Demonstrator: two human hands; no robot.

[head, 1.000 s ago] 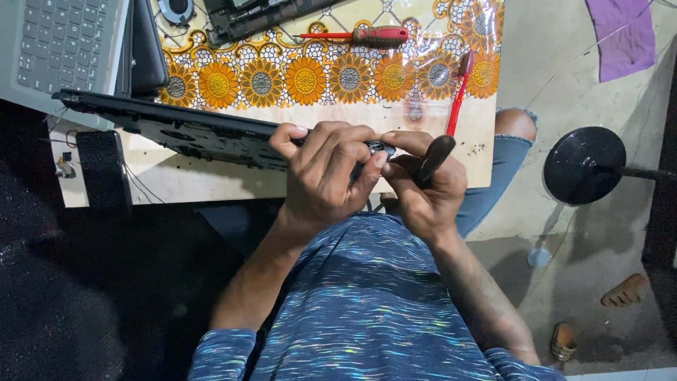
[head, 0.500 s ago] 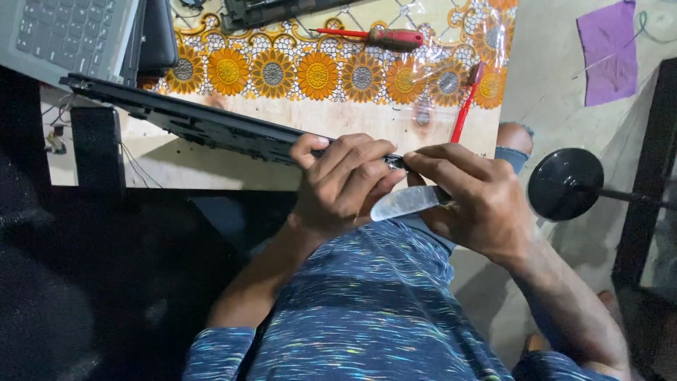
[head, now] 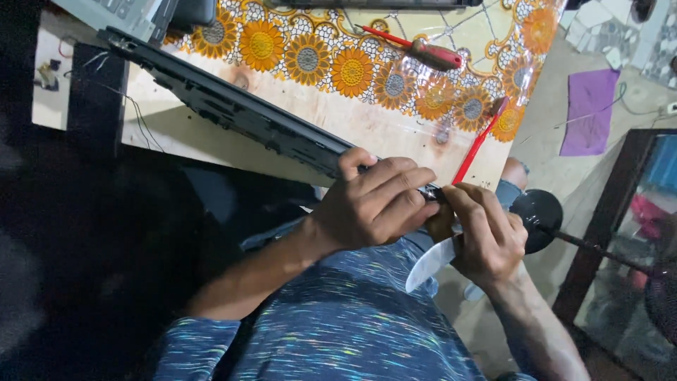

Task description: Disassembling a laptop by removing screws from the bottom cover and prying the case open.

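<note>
A long black laptop panel lies edge-on across the front of the table with the sunflower-patterned cover. My left hand is closed around the panel's near end. My right hand meets it at that same corner and grips a knife. The knife's pale blade sticks out below the hand, toward my blue patterned shirt. The spot where the two hands meet the panel is hidden by my fingers.
A thin red tool leans at the table's right edge, just above my right hand. A red-handled screwdriver lies further back. A grey keyboard is at the far left. A black round stand base and a purple cloth lie on the floor to the right.
The view has tilted and the panel now runs diagonally. Both hands stay at its end. The pale blade, hidden a second ago, now shows below my right hand.
</note>
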